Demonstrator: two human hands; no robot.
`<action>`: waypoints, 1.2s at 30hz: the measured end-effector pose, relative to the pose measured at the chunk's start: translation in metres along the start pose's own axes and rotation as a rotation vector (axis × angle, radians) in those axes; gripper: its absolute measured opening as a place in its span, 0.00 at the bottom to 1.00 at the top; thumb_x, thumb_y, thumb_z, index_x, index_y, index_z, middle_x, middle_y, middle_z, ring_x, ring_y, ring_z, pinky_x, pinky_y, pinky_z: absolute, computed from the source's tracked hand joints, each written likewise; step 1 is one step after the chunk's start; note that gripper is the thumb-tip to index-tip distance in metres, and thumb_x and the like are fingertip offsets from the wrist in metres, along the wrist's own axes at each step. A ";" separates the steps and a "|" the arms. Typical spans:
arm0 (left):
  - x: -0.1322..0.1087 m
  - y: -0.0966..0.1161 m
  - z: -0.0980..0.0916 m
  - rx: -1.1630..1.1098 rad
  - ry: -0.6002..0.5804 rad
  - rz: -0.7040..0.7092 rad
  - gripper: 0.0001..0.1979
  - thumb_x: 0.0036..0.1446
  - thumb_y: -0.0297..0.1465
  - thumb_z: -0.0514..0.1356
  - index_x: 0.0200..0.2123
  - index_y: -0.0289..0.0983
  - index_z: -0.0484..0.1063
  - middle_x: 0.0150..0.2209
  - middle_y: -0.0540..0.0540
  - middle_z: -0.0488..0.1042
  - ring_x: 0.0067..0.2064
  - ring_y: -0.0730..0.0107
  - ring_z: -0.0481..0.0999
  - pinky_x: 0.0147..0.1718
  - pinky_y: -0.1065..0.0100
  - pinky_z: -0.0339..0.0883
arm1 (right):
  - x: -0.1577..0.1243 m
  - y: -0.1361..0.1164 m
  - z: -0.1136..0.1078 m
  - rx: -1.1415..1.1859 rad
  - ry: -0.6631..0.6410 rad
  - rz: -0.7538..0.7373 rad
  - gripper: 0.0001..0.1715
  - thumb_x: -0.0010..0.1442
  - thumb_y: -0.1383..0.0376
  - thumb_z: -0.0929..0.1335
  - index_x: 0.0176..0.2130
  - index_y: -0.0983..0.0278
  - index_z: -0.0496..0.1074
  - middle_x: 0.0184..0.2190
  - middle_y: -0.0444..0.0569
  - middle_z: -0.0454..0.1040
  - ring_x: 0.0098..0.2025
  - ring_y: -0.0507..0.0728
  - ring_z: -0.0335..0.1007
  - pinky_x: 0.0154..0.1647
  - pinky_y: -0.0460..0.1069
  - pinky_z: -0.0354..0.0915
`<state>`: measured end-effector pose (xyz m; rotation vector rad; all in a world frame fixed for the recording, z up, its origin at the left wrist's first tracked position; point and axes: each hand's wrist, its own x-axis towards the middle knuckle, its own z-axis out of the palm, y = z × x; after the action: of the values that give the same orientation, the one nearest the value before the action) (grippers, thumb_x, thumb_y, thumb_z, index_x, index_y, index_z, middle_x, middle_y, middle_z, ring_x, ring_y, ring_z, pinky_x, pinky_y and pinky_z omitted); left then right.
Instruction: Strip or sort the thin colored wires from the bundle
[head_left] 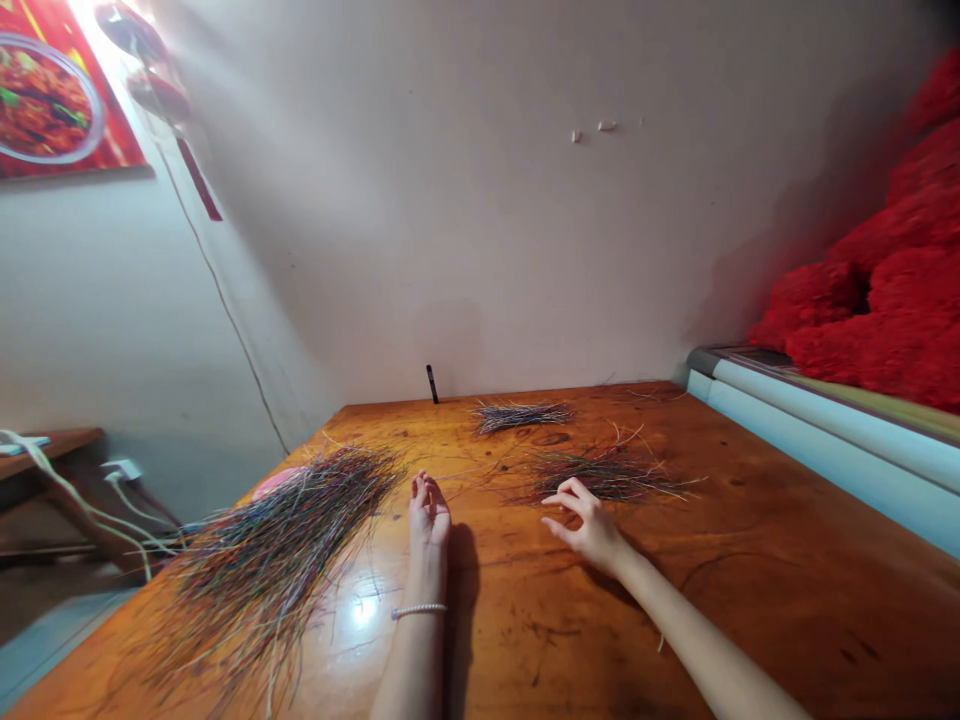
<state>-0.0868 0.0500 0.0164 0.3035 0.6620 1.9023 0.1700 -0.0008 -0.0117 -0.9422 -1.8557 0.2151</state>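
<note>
My left hand point(430, 515) rests palm down on the wooden table point(480, 640), its fingers slightly apart and holding nothing visible. It lies just right of a large loose pile of thin multicoloured wires point(285, 550). My right hand point(589, 525) hovers at the near edge of a flatter heap of dark thin wires point(607, 478), with thumb and forefinger curved and apart. Beyond it lies a small neat bundle of grey wires point(523, 417). Stray strands are scattered over the tabletop.
A pink object point(276, 483) lies partly under the large pile. A small black stick point(433, 384) stands at the far table edge against the wall. A white-and-blue chest freezer point(825, 420) with red fluffy material point(870, 280) on it lines the right. Cables point(90, 510) hang at the left.
</note>
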 end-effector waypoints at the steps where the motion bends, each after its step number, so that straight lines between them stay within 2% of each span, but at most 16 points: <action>1: 0.000 -0.001 0.000 0.019 0.013 0.008 0.12 0.55 0.16 0.51 0.27 0.36 0.66 0.26 0.52 0.71 0.27 0.85 0.72 0.30 0.87 0.68 | 0.000 0.000 0.001 -0.013 -0.005 -0.007 0.06 0.53 0.65 0.67 0.34 0.62 0.73 0.31 0.47 0.64 0.33 0.54 0.65 0.35 0.48 0.65; 4: 0.000 -0.006 0.001 0.095 0.069 0.038 0.11 0.53 0.14 0.51 0.28 0.35 0.64 0.27 0.50 0.71 0.29 0.83 0.73 0.33 0.83 0.68 | -0.001 0.003 0.002 -0.024 0.030 -0.013 0.08 0.57 0.67 0.64 0.30 0.62 0.72 0.30 0.47 0.64 0.32 0.53 0.65 0.33 0.47 0.65; 6: -0.002 -0.010 0.002 0.156 0.111 0.083 0.10 0.50 0.15 0.54 0.30 0.35 0.64 0.30 0.48 0.71 0.34 0.79 0.74 0.38 0.78 0.68 | 0.000 0.005 0.002 -0.019 0.063 -0.006 0.09 0.58 0.67 0.63 0.30 0.62 0.72 0.29 0.47 0.64 0.31 0.53 0.65 0.32 0.47 0.65; 8: -0.008 -0.013 0.005 0.212 0.150 0.162 0.14 0.46 0.16 0.58 0.35 0.36 0.64 0.38 0.46 0.71 0.44 0.73 0.71 0.46 0.71 0.65 | 0.000 0.006 0.002 -0.020 0.088 0.009 0.08 0.58 0.66 0.63 0.30 0.62 0.72 0.29 0.47 0.65 0.30 0.53 0.65 0.32 0.47 0.65; 10: -0.020 -0.016 0.012 0.345 0.125 0.332 0.22 0.42 0.17 0.62 0.41 0.38 0.64 0.49 0.44 0.66 0.55 0.67 0.61 0.55 0.65 0.54 | -0.001 0.006 0.002 -0.022 0.102 0.025 0.08 0.58 0.66 0.63 0.31 0.62 0.72 0.30 0.47 0.65 0.30 0.53 0.66 0.32 0.47 0.65; 12: -0.035 -0.019 0.020 0.682 -0.085 0.631 0.21 0.44 0.21 0.62 0.44 0.38 0.66 0.56 0.42 0.60 0.61 0.61 0.51 0.59 0.58 0.43 | -0.001 0.005 0.002 -0.023 0.113 0.034 0.09 0.59 0.66 0.63 0.31 0.62 0.71 0.30 0.48 0.66 0.30 0.53 0.66 0.32 0.48 0.65; 13: -0.044 -0.022 0.024 0.814 -0.220 0.726 0.19 0.46 0.22 0.61 0.44 0.39 0.68 0.56 0.42 0.61 0.62 0.60 0.49 0.60 0.57 0.39 | -0.001 0.005 0.002 -0.026 0.116 0.038 0.09 0.59 0.66 0.62 0.31 0.62 0.71 0.30 0.48 0.66 0.30 0.53 0.66 0.32 0.48 0.65; 15: -0.060 -0.030 0.031 1.004 -0.468 0.816 0.15 0.49 0.24 0.60 0.41 0.42 0.72 0.54 0.44 0.64 0.62 0.59 0.49 0.60 0.54 0.34 | -0.001 0.004 0.002 -0.036 0.127 0.046 0.09 0.59 0.66 0.62 0.31 0.61 0.71 0.30 0.48 0.66 0.31 0.54 0.66 0.33 0.48 0.65; 17: -0.073 -0.038 0.034 1.123 -0.654 0.809 0.12 0.50 0.26 0.59 0.38 0.44 0.74 0.52 0.45 0.67 0.60 0.58 0.53 0.59 0.51 0.29 | -0.001 0.006 0.001 -0.042 0.147 0.050 0.09 0.59 0.66 0.62 0.32 0.61 0.71 0.30 0.48 0.67 0.32 0.55 0.66 0.34 0.49 0.65; 19: -0.079 -0.045 0.034 1.196 -0.768 0.772 0.09 0.50 0.27 0.59 0.36 0.44 0.75 0.52 0.45 0.68 0.60 0.56 0.54 0.59 0.48 0.27 | -0.001 0.007 0.002 -0.041 0.168 0.048 0.09 0.59 0.66 0.62 0.32 0.61 0.71 0.30 0.48 0.67 0.32 0.55 0.67 0.34 0.49 0.65; 23: -0.078 -0.051 0.029 1.329 -0.871 0.777 0.07 0.50 0.27 0.59 0.31 0.43 0.75 0.56 0.45 0.62 0.61 0.54 0.50 0.58 0.45 0.31 | -0.001 0.009 0.002 -0.038 0.183 0.033 0.09 0.59 0.65 0.62 0.33 0.61 0.72 0.30 0.48 0.67 0.32 0.55 0.67 0.34 0.49 0.66; 25: -0.075 -0.053 0.027 1.349 -0.904 0.767 0.08 0.50 0.27 0.60 0.33 0.44 0.75 0.57 0.45 0.62 0.61 0.55 0.51 0.58 0.46 0.34 | -0.001 0.006 0.002 -0.022 0.171 0.012 0.09 0.59 0.65 0.62 0.33 0.61 0.72 0.30 0.48 0.67 0.32 0.54 0.67 0.34 0.48 0.66; 28: -0.073 -0.056 0.026 1.297 -0.972 0.673 0.12 0.51 0.26 0.58 0.39 0.46 0.74 0.52 0.45 0.68 0.59 0.58 0.56 0.59 0.49 0.32 | -0.001 -0.001 0.000 0.013 0.144 -0.026 0.09 0.59 0.66 0.62 0.34 0.60 0.72 0.29 0.47 0.68 0.32 0.54 0.67 0.34 0.48 0.65; 32: -0.078 -0.062 0.024 1.108 -0.954 0.443 0.08 0.50 0.29 0.60 0.34 0.46 0.76 0.38 0.46 0.77 0.49 0.60 0.71 0.59 0.52 0.34 | -0.001 -0.009 -0.003 0.039 0.135 -0.046 0.09 0.60 0.66 0.62 0.34 0.60 0.72 0.28 0.47 0.69 0.31 0.54 0.67 0.33 0.48 0.66; 34: -0.080 -0.066 0.022 1.063 -0.906 0.397 0.06 0.48 0.30 0.62 0.31 0.45 0.76 0.34 0.47 0.78 0.42 0.62 0.75 0.58 0.53 0.41 | -0.001 -0.010 -0.002 0.046 0.129 -0.055 0.09 0.59 0.66 0.62 0.34 0.60 0.72 0.28 0.47 0.69 0.31 0.53 0.67 0.33 0.48 0.66; 36: -0.082 -0.069 0.021 1.073 -0.875 0.417 0.04 0.48 0.31 0.62 0.29 0.44 0.77 0.32 0.47 0.78 0.36 0.63 0.76 0.55 0.55 0.52 | -0.001 -0.009 -0.002 0.052 0.122 -0.062 0.09 0.59 0.66 0.62 0.35 0.60 0.72 0.28 0.47 0.69 0.31 0.53 0.67 0.33 0.48 0.66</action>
<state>0.0109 0.0029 0.0012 1.9304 0.9695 1.3599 0.1668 -0.0084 -0.0070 -0.8419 -1.7564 0.1640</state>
